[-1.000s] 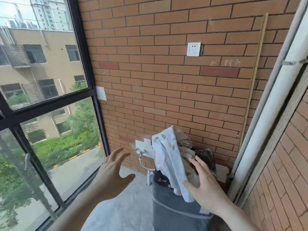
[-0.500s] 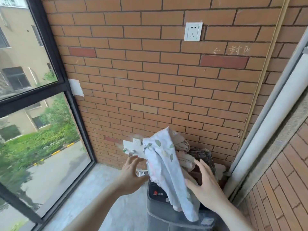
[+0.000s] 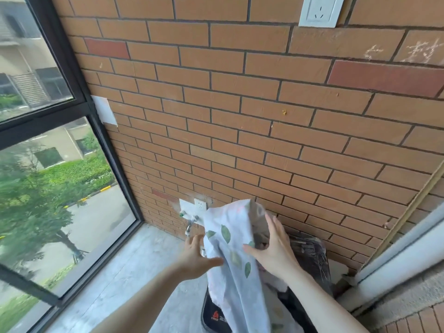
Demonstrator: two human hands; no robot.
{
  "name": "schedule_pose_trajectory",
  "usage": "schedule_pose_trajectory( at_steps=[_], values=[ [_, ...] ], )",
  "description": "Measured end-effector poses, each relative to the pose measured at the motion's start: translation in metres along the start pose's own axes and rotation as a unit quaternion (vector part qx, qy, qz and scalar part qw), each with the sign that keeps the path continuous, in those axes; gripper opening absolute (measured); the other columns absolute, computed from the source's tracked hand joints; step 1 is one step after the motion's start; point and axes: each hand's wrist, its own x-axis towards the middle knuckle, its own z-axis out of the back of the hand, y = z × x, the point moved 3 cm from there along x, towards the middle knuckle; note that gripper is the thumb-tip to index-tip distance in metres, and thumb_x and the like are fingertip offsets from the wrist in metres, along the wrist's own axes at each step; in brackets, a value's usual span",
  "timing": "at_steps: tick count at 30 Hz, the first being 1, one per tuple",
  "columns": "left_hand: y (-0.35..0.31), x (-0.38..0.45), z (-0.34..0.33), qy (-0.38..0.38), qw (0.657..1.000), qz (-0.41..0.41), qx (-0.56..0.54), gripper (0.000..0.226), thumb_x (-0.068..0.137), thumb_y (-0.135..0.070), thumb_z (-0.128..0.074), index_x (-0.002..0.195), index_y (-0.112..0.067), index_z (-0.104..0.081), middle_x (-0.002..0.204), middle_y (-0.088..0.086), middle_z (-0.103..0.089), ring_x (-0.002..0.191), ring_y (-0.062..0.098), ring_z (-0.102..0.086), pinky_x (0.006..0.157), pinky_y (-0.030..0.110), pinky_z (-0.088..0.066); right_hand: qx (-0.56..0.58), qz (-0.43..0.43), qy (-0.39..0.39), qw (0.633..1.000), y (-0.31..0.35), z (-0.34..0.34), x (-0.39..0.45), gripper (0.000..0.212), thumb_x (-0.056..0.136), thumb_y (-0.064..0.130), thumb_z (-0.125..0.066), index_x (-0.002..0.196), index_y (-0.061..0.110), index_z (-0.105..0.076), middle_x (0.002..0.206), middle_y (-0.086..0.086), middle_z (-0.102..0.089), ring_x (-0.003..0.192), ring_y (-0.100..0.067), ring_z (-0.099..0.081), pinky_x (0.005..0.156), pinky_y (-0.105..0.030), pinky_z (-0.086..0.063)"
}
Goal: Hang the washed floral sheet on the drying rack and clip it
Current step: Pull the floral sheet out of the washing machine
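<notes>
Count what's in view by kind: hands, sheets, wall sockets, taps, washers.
Hands: 2, left hand and right hand
Sheet: 1
Sockets: 2, upper socket and lower socket
Tap: 1
Washer: 1
Total: 7

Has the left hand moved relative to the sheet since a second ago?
Yes. The left hand has closed in rightward on the floral sheet, which hangs from the washer; its thumb now reaches the cloth.
</notes>
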Motion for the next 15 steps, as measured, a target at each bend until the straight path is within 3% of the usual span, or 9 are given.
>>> schedule_pose_trajectory(
  at_steps=[4, 7, 10, 12, 15],
  values=[
    [-0.008, 0.043, -0.018, 0.003, 0.998, 0.045, -0.048, 0.142, 0.062, -0.074, -0.083, 0.164, -0.017, -0.003, 0.166, 0.001, -0.01, 0.153, 0.023, -0.023, 0.121, 0.037, -0.033, -0.028, 0.016, 0.019, 0.999, 0.016, -0.007, 0.078, 0.122, 0.075, 0.068, -0.078, 0.164, 0.036, -0.002, 0.172, 0.008, 0.005, 0.159, -0.02, 0.001, 0.127, -0.046, -0.012],
    [-0.012, 0.064, -0.033, -0.007, 0.994, 0.083, -0.07, 0.154, 0.057, -0.073, -0.087, 0.164, -0.013, 0.006, 0.164, 0.002, -0.009, 0.154, 0.022, -0.021, 0.119, 0.032, -0.033, -0.038, -0.023, 0.069, 0.997, 0.01, -0.02, 0.126, 0.137, 0.06, 0.078, -0.079, 0.163, 0.039, 0.003, 0.171, 0.008, 0.015, 0.16, -0.028, 0.005, 0.125, -0.06, -0.016],
    [-0.006, 0.07, -0.049, -0.017, 0.984, 0.139, -0.108, 0.162, 0.049, -0.074, -0.089, 0.163, -0.012, 0.008, 0.166, 0.005, -0.007, 0.155, 0.023, -0.02, 0.123, 0.037, -0.03, -0.118, -0.065, 0.132, 0.982, -0.03, -0.028, 0.147, 0.149, 0.05, 0.086, -0.077, 0.163, 0.039, 0.009, 0.17, 0.007, 0.018, 0.159, -0.036, 0.002, 0.124, -0.063, -0.017],
    [0.002, 0.072, -0.058, -0.022, 0.974, 0.178, -0.141, 0.168, 0.043, -0.078, -0.088, 0.164, -0.013, 0.01, 0.168, 0.005, -0.005, 0.156, 0.024, -0.017, 0.124, 0.04, -0.028, -0.151, -0.105, 0.152, 0.971, -0.068, -0.033, 0.147, 0.162, 0.034, 0.101, -0.065, 0.164, 0.037, 0.008, 0.171, 0.003, 0.016, 0.158, -0.04, 0.002, 0.124, -0.065, -0.015],
    [0.017, 0.074, -0.078, -0.02, 0.952, 0.228, -0.204, 0.172, 0.036, -0.078, -0.092, 0.164, -0.016, 0.003, 0.166, 0.006, -0.014, 0.155, 0.025, -0.024, 0.123, 0.038, -0.03, -0.103, -0.136, 0.162, 0.972, -0.114, -0.047, 0.145, 0.171, 0.025, 0.106, -0.059, 0.166, 0.028, -0.001, 0.173, 0.001, 0.001, 0.157, -0.034, -0.016, 0.125, -0.055, -0.023]
  ],
)
